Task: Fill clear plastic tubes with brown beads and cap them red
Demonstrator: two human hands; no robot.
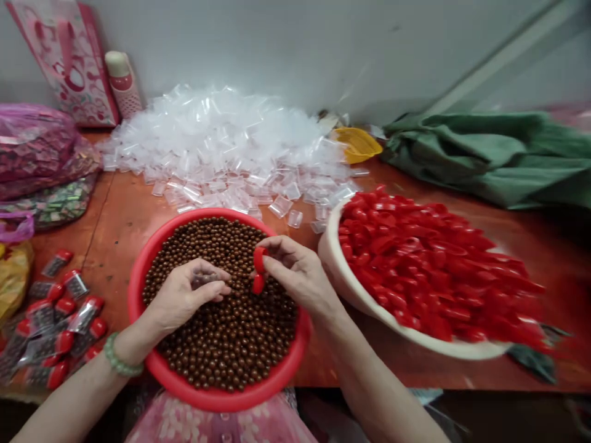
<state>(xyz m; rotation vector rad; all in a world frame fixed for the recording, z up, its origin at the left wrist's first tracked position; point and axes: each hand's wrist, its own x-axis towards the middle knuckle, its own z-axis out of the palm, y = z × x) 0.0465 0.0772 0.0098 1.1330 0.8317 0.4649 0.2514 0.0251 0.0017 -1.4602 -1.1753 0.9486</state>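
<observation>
A red basin (138, 271) full of small brown balls (217, 344) stands at the table's front edge. Over its left part, my left hand (189, 292) is closed around a clear container (203, 278) that seems to hold some brown balls. My right hand (295, 271), over the basin's right side, pinches a red cap (260, 261) between thumb and fingers. The container and the cap are apart. To the right, a white basin (355, 286) is heaped with red caps (415, 258).
Clear plastic containers (231, 141) lie piled along the wall. Filled, red-capped containers (60, 326) lie at the left, below plastic bags (41, 147). A yellow scoop (357, 144) and green cloth (489, 154) are at the back right. A patterned bag (69, 67) and bottle (124, 86) stand back left.
</observation>
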